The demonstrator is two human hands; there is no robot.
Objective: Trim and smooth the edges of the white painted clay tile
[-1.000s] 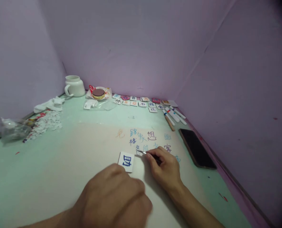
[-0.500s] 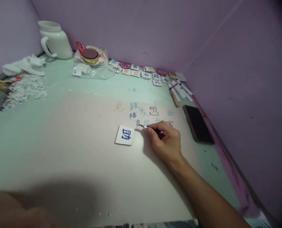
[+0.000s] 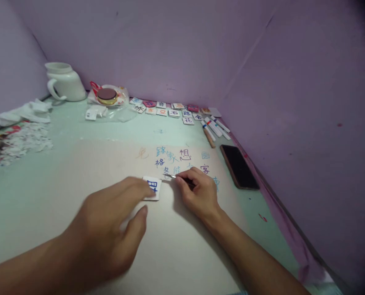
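The left hand (image 3: 108, 229) lay low over the pale beige sheet of paper (image 3: 78, 176), fingers loosely spread and half open, and its fingertips rested on the near-left edge of the small white square tile with a blue character (image 3: 153, 187), covering part of it without gripping it. That tile sat flat on the sheet, just ahead of the left fingertips and just left of the right hand (image 3: 197, 194). The right hand was curled closed around a thin silver-tipped pen (image 3: 178, 178), pinched between thumb and fingers, the tip pointing left and hovering just beside the tile's far-right corner; whether the tip touched the paper could not be told. Blue and orange handwritten characters (image 3: 173, 157) ran across the sheet just beyond both hands. Well apart, to the right, a black smartphone (image 3: 239, 166) lay flat on the mint-green tabletop (image 3: 31, 180), and further back lay a row of small white character tiles (image 3: 170, 111).
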